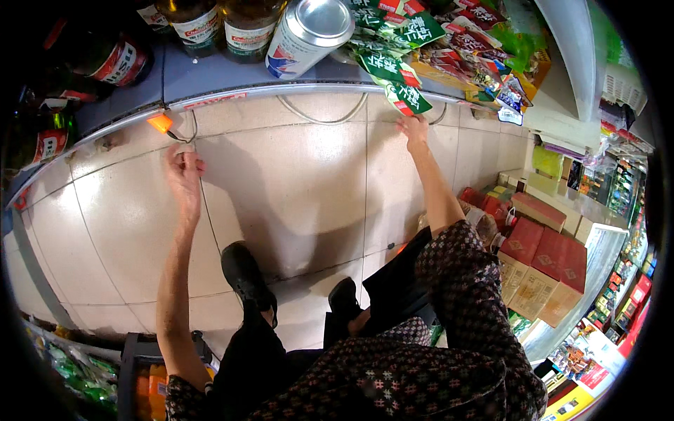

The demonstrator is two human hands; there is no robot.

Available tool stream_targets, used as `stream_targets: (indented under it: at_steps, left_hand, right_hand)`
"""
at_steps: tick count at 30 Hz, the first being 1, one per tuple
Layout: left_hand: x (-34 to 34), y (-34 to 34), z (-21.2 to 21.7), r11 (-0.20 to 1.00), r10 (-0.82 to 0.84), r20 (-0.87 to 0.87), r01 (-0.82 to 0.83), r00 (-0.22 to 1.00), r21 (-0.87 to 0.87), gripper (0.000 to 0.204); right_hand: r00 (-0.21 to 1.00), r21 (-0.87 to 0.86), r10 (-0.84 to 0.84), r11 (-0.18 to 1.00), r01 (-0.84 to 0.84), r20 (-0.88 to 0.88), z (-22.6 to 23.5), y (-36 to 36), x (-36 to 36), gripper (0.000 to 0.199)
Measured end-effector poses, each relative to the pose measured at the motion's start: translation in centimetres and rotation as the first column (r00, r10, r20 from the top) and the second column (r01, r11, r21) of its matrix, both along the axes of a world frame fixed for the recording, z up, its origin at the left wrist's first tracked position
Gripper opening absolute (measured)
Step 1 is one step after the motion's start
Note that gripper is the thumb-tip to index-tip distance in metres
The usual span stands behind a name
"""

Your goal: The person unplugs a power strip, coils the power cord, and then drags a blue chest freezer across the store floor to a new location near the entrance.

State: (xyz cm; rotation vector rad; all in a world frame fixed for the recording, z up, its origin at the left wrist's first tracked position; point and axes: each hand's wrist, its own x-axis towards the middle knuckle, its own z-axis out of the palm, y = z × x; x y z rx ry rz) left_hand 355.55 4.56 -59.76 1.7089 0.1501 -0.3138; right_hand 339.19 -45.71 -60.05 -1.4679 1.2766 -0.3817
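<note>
My right hand (414, 130) reaches up to the shelf edge. Its fingers close on the lower end of a green snack packet (406, 95), which hangs over the edge below other green packets (393, 31). My left hand (185, 168) hovers over the floor below the shelf, fingers loosely bent and apart, with nothing visible in them. Close above it, an orange tag (160, 123) with a thin dark wire hangs at the shelf edge. A silver-topped can (309, 38) stands on the shelf left of the packets.
Brown glass bottles (249, 31) and dark red-labelled bottles (116, 63) stand on the shelf (196, 77). More snack packets (477, 42) fill a box at its right. Red-topped cartons (544, 259) are stacked at my right. A dark crate (133, 365) with orange bottles sits at lower left.
</note>
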Motion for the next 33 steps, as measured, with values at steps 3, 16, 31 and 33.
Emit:
stream_targets:
  at_steps: [3, 16, 31, 33]
  left_hand:
    - [-3.1, -2.8, 0.1, 0.948, -0.277, 0.087, 0.258, 0.957, 0.186, 0.031]
    - [-3.5, -15.3, 0.7, 0.186, -0.981, 0.191, 0.387, 0.028, 0.903, 0.065]
    - [4.6, -19.1, 3.5, -0.005, -0.948, -0.158, 0.482, 0.277, 0.876, 0.053]
    - [4.2, -18.1, 2.7, 0.072, -0.957, -0.085, 0.51, 0.279, 0.857, 0.055]
  right_hand:
    - [0.979, -0.188, 0.199, 0.961, -0.204, -0.045, 0.1, -0.2, 1.4, 0.021]
    - [0.594, -0.403, 0.452, 0.453, -0.795, -0.665, 0.0, -1.8, -4.0, 0.064]
    - [0.609, -0.72, 0.6, 0.077, -0.69, -0.519, -1.2, 1.4, 5.6, 0.043]
    - [0.595, -0.72, 0.638, 0.09, -0.688, -0.489, -1.1, 1.9, 5.5, 0.027]
